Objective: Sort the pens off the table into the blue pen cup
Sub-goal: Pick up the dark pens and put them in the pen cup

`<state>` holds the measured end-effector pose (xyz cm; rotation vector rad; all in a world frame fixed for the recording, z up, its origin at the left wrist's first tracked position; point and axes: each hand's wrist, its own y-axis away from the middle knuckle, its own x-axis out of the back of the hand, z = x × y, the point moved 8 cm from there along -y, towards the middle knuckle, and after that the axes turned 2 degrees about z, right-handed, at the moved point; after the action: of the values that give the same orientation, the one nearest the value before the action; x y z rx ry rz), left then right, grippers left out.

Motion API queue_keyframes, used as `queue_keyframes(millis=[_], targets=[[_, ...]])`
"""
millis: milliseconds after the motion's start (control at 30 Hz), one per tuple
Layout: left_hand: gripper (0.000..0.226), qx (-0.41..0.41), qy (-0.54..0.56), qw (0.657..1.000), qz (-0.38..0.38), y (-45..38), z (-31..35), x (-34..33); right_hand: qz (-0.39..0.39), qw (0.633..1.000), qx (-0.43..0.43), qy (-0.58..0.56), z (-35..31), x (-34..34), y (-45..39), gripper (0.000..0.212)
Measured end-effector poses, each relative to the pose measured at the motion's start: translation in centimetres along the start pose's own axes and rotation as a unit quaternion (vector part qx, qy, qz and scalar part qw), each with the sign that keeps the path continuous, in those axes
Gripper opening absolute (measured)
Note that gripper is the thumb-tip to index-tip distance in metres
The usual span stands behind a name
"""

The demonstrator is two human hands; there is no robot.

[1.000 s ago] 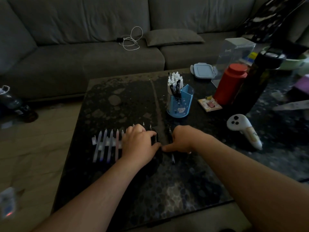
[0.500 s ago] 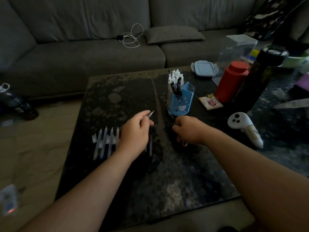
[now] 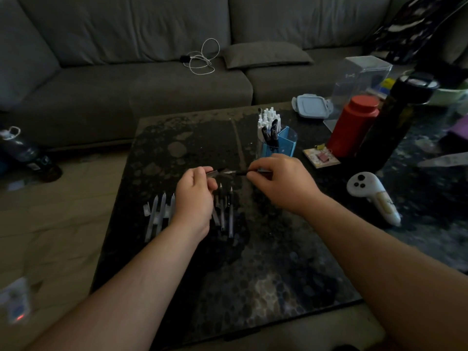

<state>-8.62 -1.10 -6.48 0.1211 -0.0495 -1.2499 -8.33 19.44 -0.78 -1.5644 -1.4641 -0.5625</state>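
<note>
Dark table [image 3: 291,262]; dim light.

Left hand [image 3: 196,196]: fingers closed in a pinch on one dark pen [image 3: 215,173], held above the table. Long axis runs left-right, tip toward the right.

Right hand [image 3: 281,182]: thumb and forefinger closed on a second dark pen [image 3: 240,172], also off the table. Long axis left-right, pale tip pointing left. The two tips meet or nearly meet between the hands; contact cannot be resolved through the blur.

On the table, near the left hand:
- white pens [image 3: 158,216], three visible, side by side, long axes near-far, tips toward the far edge. More may sit behind the wrist.
- dark pens [image 3: 226,211], about three, just right of the left hand, same near-far lie, tips far. Count uncertain, as they overlap in shadow.

Blue pen cup [image 3: 283,145]: upright, far of the right hand, partly hidden by its knuckles. It holds a bundle of white pens and a few dark ones, all standing, ends up.

Right side of the table: one red bottle [image 3: 353,125], one tall dark bottle [image 3: 395,117], one white controller [image 3: 374,196].
</note>
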Motion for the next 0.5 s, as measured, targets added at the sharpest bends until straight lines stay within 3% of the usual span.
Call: queue_keyframes(millis=[400,500], targets=[[0.03,-0.076,-0.053,0.996,-0.012,0.2,0.9,-0.1,0.029,0.999,0.027,0.025,-1.7,0.6,0.3,0.024],[0.034,-0.059,-0.041,0.997,-0.016,0.2,0.7,0.0,0.026,0.999,0.03,0.021,-1.8,0.4,0.3,0.023]])
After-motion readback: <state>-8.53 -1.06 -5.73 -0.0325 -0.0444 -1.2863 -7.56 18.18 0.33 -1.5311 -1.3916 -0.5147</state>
